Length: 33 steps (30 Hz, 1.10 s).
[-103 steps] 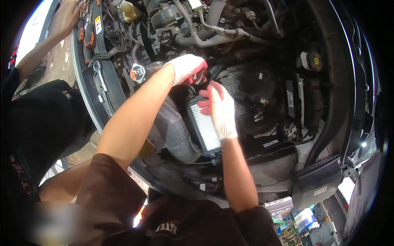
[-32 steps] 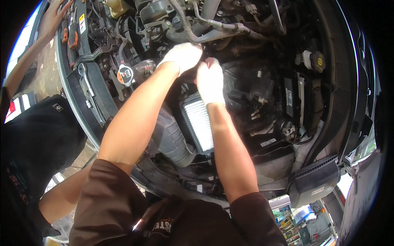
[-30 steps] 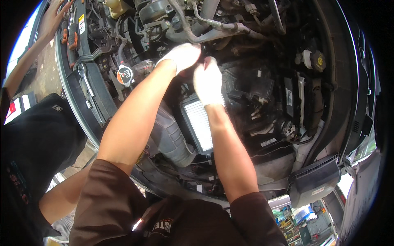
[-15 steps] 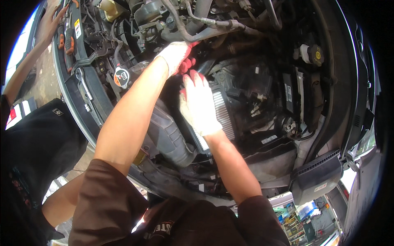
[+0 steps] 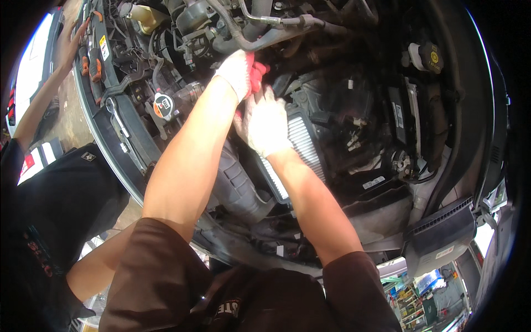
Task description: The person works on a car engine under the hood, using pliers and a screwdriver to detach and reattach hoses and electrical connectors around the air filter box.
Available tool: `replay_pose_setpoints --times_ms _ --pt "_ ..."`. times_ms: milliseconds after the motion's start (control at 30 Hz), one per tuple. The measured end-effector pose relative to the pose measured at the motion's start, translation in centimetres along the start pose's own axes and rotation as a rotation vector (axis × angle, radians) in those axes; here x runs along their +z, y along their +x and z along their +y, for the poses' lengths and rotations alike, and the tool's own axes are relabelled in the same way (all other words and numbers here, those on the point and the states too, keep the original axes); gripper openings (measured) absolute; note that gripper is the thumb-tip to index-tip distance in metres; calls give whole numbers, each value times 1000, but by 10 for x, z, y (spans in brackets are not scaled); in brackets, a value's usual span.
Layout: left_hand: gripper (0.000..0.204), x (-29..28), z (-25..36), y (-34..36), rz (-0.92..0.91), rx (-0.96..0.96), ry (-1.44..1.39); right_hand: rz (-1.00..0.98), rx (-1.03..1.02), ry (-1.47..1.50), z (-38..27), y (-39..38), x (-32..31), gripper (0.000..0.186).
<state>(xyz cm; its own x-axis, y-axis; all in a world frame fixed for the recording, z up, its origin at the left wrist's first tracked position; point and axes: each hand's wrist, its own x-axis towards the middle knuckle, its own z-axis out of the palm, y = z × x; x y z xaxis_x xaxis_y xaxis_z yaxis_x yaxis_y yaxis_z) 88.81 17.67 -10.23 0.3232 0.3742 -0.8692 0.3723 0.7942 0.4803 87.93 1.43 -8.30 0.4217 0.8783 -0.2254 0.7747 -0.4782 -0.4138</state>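
My left hand (image 5: 235, 74), in a white glove with red palm and fingers, reaches deep among the engine parts. Its fingers are curled beneath a grey metal pipe (image 5: 265, 41); what they hold is hidden. Close beside it, my right hand (image 5: 266, 123) wears the same kind of glove. Its fingers are bent and point away from me, closed on something hidden under them. Just right of and below that hand, a pleated white air filter (image 5: 307, 148) lies slanted in its dark frame. A ribbed grey plastic duct (image 5: 239, 185) runs left of the filter.
A wrench (image 5: 117, 117) and orange-handled pliers (image 5: 96, 66) lie along the car's front edge. A radiator cap (image 5: 164, 105) sits nearby. At the left, a co-worker's arm (image 5: 47, 91) reaches to the front edge. A black plastic cover (image 5: 440, 243) stands at lower right.
My right hand has drawn in closer to my left hand, its fingers more bent. My left hand has shifted slightly left. The whole view has moved a little, too.
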Motion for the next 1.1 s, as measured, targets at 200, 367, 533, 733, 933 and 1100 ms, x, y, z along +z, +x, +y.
replay_pose_setpoints --times_ms 200,367,533,733,933,1100 --pt "55 12 15 -13 -58 -92 93 -12 4 44 7 2 -1 72" --pt "43 8 5 -30 -151 -55 145 60 -31 -11 9 -8 2 59" --pt "40 6 -23 -18 -326 -218 105 190 -105 41 17 -48 -1 50" --pt "33 -11 -19 -26 -349 -215 148 133 -133 277 15 -109 -67 42" --pt "51 14 0 -28 43 -51 -92 215 35 434 44 -191 -121 34" --pt "54 39 12 -28 69 -17 -39 196 156 436 53 -233 -116 30"
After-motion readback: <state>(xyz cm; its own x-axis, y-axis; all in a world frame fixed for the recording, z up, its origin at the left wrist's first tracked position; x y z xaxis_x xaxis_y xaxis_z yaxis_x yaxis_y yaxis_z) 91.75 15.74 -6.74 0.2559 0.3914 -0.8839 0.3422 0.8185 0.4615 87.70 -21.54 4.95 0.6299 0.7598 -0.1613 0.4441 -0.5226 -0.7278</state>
